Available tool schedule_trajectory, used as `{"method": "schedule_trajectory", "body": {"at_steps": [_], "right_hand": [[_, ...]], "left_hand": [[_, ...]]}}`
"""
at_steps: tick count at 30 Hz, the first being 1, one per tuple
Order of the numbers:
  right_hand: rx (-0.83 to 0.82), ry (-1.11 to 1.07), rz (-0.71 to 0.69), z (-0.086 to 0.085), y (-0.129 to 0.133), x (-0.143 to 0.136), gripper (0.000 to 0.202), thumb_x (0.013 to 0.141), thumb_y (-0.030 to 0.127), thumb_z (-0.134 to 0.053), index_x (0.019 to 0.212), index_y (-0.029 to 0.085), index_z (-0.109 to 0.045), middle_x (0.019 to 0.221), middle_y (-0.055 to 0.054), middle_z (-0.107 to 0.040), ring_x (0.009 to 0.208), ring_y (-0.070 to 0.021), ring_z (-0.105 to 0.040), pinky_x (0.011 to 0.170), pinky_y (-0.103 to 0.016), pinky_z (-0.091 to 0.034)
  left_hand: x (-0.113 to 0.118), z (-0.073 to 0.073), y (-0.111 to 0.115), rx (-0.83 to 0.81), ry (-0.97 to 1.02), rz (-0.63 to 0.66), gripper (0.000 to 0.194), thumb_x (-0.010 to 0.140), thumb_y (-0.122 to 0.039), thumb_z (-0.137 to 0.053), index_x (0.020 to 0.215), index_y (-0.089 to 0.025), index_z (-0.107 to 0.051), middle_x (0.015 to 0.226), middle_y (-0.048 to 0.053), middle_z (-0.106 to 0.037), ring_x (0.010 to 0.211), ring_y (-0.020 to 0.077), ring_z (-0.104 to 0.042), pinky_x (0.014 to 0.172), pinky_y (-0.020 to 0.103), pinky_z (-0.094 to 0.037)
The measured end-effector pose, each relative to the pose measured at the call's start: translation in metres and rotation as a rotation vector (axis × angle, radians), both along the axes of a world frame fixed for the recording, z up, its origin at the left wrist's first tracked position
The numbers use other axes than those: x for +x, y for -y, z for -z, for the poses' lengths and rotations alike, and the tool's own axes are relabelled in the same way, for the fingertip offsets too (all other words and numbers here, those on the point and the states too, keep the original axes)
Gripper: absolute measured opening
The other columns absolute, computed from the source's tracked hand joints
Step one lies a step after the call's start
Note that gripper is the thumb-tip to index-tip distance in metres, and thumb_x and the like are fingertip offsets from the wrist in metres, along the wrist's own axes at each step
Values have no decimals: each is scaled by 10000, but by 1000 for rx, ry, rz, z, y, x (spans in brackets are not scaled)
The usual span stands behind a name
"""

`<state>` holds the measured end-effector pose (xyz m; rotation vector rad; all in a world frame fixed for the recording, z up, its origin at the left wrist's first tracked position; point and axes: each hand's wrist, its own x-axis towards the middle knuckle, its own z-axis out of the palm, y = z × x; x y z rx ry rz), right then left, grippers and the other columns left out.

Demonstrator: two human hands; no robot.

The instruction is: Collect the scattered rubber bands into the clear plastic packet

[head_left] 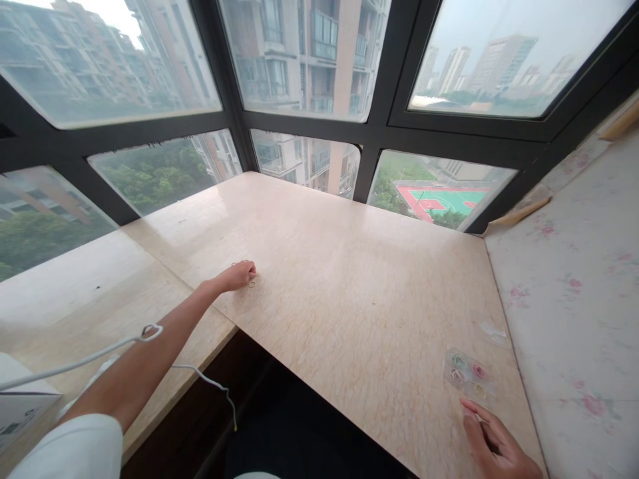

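My left hand (240, 275) is closed at the left part of the pale stone counter (349, 266), its fingertips pressed together near the surface. A small thin ring (252, 284) lies right beside those fingers; what they pinch, if anything, is too small to make out. At the lower right, my right hand (492, 439) has thumb and forefinger brought together, just below a clear compartment case (469, 374). The case holds small coloured ring-like items in green, pink, white and yellow. Whether something is between the right fingertips is unclear.
A clear plastic piece (492, 331) lies behind the case, near the floral wall (569, 313). A white cable (74, 362) crosses at the left by my forearm, over a white box (22, 406). Dark-framed windows border the counter's back. A dark gap opens below the front edge.
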<state>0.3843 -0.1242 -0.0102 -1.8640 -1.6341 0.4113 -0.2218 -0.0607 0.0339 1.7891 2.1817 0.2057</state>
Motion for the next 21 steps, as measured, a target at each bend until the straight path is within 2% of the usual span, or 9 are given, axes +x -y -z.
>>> {"method": "schedule_trajectory", "body": {"at_steps": [4, 7, 11, 15, 21], "right_hand": [[-13, 8, -9, 3, 1, 3, 381, 726, 532, -560, 887, 231, -728, 826, -40, -754, 787, -275, -712, 537, -259, -533], [-14, -6, -6, 4, 2, 2, 396, 741, 533, -554, 908, 218, -727, 807, -45, -753, 759, -258, -714, 539, -243, -529], [20, -55, -18, 4, 3, -2, 426, 758, 535, -537, 899, 179, -724, 835, -72, -750, 751, -240, -711, 554, -223, -523], [30, -77, -21, 1, 3, -5, 413, 781, 513, -532, 898, 166, -722, 810, -79, -744, 708, -222, -701, 542, -214, -508], [44, -137, -11, -6, 6, -11, 373, 821, 466, -520, 894, 152, -708, 632, -42, -672, 538, -174, -606, 511, -229, -467]], "left_hand": [[16, -5, 4, 60, 60, -42, 76, 731, -239, -452, 740, -197, -515, 795, 67, -626, 740, 203, -560, 659, 295, -387], [39, -15, 4, 108, 201, -78, 135, 772, -307, -450, 795, -196, -522, 784, 51, -625, 679, 175, -552, 616, 278, -400], [79, -27, -4, 142, 429, -55, 181, 783, -369, -469, 793, -194, -515, 759, 38, -614, 559, 128, -502, 519, 248, -391], [122, -33, -16, 217, 613, 4, 200, 763, -389, -535, 789, -190, -532, 723, 21, -600, 491, 97, -464, 459, 227, -380], [192, -38, -33, 293, 799, 104, 253, 768, -386, -601, 907, -175, -605, 791, 45, -662, 527, 102, -527, 499, 239, -453]]}}
